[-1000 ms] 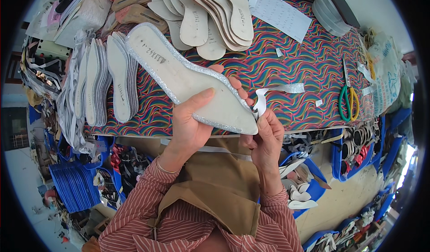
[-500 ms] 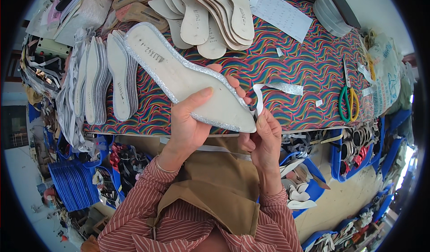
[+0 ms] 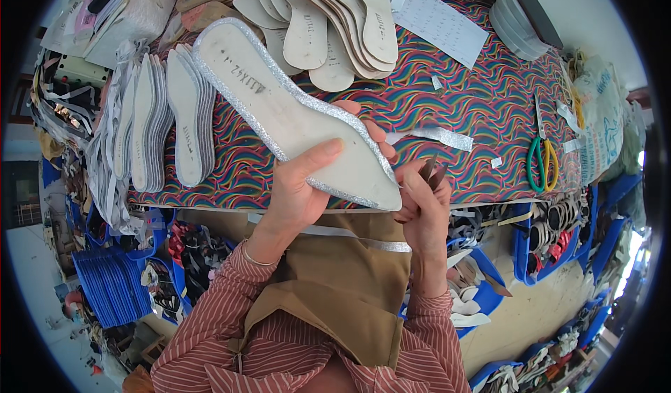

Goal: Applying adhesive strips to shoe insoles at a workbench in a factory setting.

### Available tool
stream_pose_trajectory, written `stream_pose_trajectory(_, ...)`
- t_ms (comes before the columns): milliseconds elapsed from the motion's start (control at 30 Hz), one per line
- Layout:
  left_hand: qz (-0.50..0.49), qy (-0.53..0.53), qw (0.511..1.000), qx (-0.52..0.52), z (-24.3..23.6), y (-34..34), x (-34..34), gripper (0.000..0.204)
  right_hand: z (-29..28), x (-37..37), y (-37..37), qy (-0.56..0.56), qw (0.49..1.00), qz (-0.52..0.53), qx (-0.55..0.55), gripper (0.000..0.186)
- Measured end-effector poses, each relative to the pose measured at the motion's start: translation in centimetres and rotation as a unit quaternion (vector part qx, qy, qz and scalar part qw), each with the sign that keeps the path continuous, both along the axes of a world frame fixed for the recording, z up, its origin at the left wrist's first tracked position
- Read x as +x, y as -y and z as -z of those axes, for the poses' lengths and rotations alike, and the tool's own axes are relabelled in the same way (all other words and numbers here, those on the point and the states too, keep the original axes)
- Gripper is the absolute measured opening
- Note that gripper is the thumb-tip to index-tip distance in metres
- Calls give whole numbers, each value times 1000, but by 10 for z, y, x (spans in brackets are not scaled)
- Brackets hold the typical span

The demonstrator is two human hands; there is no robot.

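Note:
A pale pointed insole (image 3: 251, 96) with a silver glitter edging lies tilted in my left hand (image 3: 300, 183), thumb on its face and fingertips showing beyond its edge. Beside the pointed end, my right hand (image 3: 426, 211) is closed on small dark metal snips (image 3: 437, 175), blades upward. A loose strip of glitter tape (image 3: 449, 139) lies on the patterned cloth just beyond that hand. The white end of the strip is partly hidden behind my fingers.
Stacks of edged insoles (image 3: 185, 127) lie left, beside hanging tape strips (image 3: 112, 148). Plain insoles (image 3: 370, 23), a paper sheet (image 3: 444, 26) and plastic containers (image 3: 517, 26) sit at the back. Green-and-yellow scissors (image 3: 537, 162) lie right. Blue bins (image 3: 112, 288) stand below the table's edge.
My right hand has shifted from pinching the white end of the tape to gripping dark snips near the insole's tip. The insole's wide end has risen slightly.

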State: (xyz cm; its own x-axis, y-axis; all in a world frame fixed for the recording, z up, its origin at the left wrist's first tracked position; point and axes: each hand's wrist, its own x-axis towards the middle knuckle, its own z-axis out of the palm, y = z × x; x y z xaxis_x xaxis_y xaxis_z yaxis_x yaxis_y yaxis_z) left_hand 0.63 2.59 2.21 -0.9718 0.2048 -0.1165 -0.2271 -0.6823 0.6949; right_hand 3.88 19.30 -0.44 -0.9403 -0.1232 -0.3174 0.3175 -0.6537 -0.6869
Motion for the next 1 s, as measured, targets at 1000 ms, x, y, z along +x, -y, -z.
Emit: stream_pose_trajectory(1000, 159, -44, 986, -13, 20, -2, 4, 78, -9, -28, -3, -196, 935, -63, 288, 26)
